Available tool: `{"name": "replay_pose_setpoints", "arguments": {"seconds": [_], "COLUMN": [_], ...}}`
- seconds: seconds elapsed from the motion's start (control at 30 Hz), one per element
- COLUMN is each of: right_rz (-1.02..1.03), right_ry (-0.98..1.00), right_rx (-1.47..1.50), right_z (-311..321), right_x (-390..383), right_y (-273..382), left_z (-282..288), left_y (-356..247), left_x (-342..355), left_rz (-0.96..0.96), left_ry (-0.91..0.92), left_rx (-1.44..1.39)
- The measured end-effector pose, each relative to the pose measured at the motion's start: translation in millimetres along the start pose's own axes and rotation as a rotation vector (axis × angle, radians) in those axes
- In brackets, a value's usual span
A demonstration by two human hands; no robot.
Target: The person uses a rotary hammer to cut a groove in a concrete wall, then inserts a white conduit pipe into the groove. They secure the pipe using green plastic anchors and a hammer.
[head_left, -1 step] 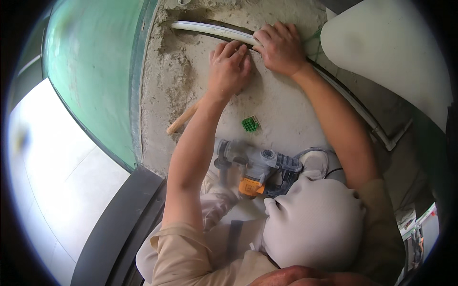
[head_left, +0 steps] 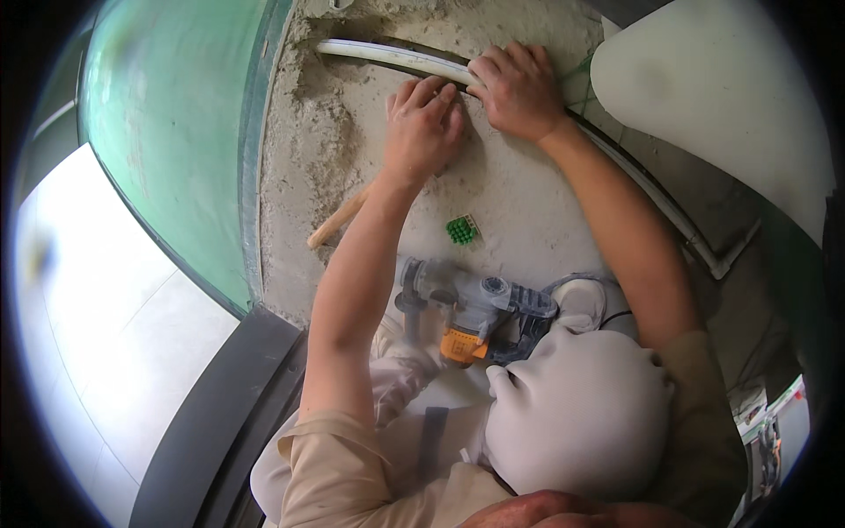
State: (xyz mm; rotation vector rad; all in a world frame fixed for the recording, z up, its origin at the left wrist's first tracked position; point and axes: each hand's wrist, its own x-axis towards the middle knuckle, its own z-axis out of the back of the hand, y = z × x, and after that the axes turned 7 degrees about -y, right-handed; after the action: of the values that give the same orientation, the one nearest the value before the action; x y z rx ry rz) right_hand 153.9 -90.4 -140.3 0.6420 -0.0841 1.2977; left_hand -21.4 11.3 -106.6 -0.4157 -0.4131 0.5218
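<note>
Pipe (head_left: 378, 53): white
Drill (head_left: 475, 299): grey and black — orange patch
Cluster (head_left: 460, 231): bright green
Stick (head_left: 339, 217): tan
Panel (head_left: 176, 132): milky green — darker edge
Slab (head_left: 528, 202): dusty grey-beige
Sleeve (head_left: 330, 453): khaki
Trousers (head_left: 576, 414): plain, pale grey

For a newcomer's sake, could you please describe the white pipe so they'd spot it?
From the big green panel at left, go right onto the rough concrete. Near the top, the white pipe runs along a groove, reaching the right hand. Its long white curve sets it apart from the wooden handle.
</note>
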Motion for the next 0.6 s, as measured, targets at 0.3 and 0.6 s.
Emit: {"name": "replay_pose_setpoints", "arguments": {"seconds": [0.3,0.6], "right_rz": [-0.028,0.057], "right_ry": [-0.037,-0.038], "right_rx": [0.078,0.135], "right_z": [-3,3], "right_x": [0,8], "right_y": [-1,2], "left_z": [15,-20], "left_y": [12,-16], "left_x": [-10,11], "left_rz": [0.326,0.409], "left_ry": [-0.206,-0.199], "left_rx": [-0.149,0.093]}}
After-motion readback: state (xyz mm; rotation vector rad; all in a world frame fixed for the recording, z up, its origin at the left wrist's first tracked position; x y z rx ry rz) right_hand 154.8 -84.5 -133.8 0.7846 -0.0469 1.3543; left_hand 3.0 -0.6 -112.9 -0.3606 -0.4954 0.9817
